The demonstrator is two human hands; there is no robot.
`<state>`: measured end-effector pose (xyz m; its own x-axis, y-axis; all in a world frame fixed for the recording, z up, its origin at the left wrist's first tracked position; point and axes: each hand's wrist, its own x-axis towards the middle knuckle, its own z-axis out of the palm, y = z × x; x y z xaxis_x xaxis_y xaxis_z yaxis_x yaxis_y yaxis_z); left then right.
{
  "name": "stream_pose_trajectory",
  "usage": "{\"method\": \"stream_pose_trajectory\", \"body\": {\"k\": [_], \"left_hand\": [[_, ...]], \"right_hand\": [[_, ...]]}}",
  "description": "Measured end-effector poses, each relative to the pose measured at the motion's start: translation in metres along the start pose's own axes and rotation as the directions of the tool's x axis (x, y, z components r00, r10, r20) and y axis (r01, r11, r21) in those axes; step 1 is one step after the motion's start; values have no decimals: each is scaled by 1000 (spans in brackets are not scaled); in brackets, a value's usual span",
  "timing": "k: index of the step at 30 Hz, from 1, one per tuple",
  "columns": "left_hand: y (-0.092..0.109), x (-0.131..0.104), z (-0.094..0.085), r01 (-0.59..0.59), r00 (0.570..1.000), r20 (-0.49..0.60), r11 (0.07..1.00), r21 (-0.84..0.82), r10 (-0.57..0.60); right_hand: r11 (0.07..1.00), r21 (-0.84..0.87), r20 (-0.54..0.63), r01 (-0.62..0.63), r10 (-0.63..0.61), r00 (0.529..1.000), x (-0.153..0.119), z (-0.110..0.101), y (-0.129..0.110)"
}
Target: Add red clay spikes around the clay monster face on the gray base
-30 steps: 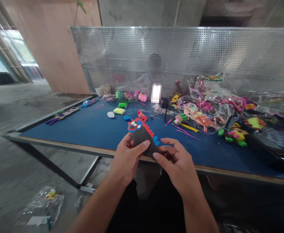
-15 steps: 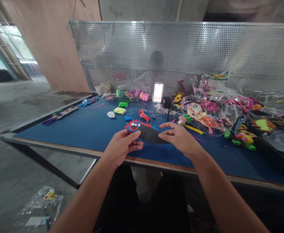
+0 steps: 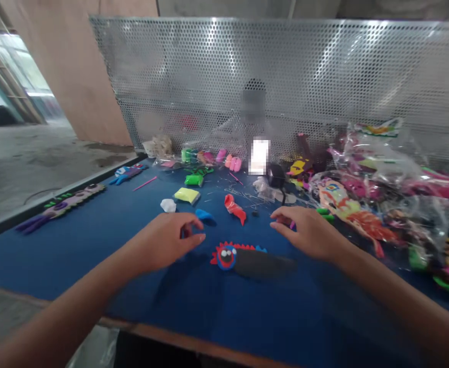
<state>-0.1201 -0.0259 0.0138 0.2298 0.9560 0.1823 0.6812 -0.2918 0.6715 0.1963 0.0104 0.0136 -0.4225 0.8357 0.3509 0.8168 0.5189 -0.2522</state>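
A dark grey clay figure lies flat on the blue tabletop, with a red and blue ringed eye at its left end and red and blue spikes along its top edge. My left hand hovers above and left of it, fingers curved and apart, holding nothing. To the right, my right hand is also raised off the figure, its thumb and fingers parted. Between the hands lie a twisted red clay pack and, close to my left fingertips, a blue clay piece.
White clay, a yellow clay pack and a green pack lie farther back. Finished clay figures line the left edge. Plastic-wrapped figures heap up at the right. A perforated metal panel stands behind.
Both hands have let go of the dark grey figure, which now rests on the table. My hands have moved apart, and the view has shifted closer over the tabletop.
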Motion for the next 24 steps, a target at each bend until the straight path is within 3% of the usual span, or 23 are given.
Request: {"method": "stream_pose_trajectory", "body": {"k": [1,2,4,7,9,12,15,19,24], "left_hand": [[-7,16,1,-91,993,-78,995,30,93],[-14,32,3,-174,980,-87,982,80,180],[-25,62,9,-295,955,56,936,193,290],[-23,92,20,-333,939,175,911,244,297],[-9,99,29,-340,932,178,932,128,315],[15,93,46,-203,938,219,938,-280,268],[30,74,61,-81,945,236,863,-498,225],[37,51,64,-68,934,269,853,-517,238],[43,43,53,-143,925,254,879,-455,283]], "right_hand": [[1000,2,-34,11,-11,999,7,4,-1],[999,-9,-82,36,-37,996,12,8,-3],[993,-45,-159,106,-112,981,18,17,-6],[977,-75,-205,201,-212,956,15,27,-8],[968,-43,-258,246,-249,934,9,30,-7],[975,16,-279,222,-209,937,2,34,-7],[966,64,-255,251,-227,940,0,37,-13],[913,48,-281,405,-377,883,-1,38,-24],[898,81,-309,432,-389,868,-6,40,-29]]}}
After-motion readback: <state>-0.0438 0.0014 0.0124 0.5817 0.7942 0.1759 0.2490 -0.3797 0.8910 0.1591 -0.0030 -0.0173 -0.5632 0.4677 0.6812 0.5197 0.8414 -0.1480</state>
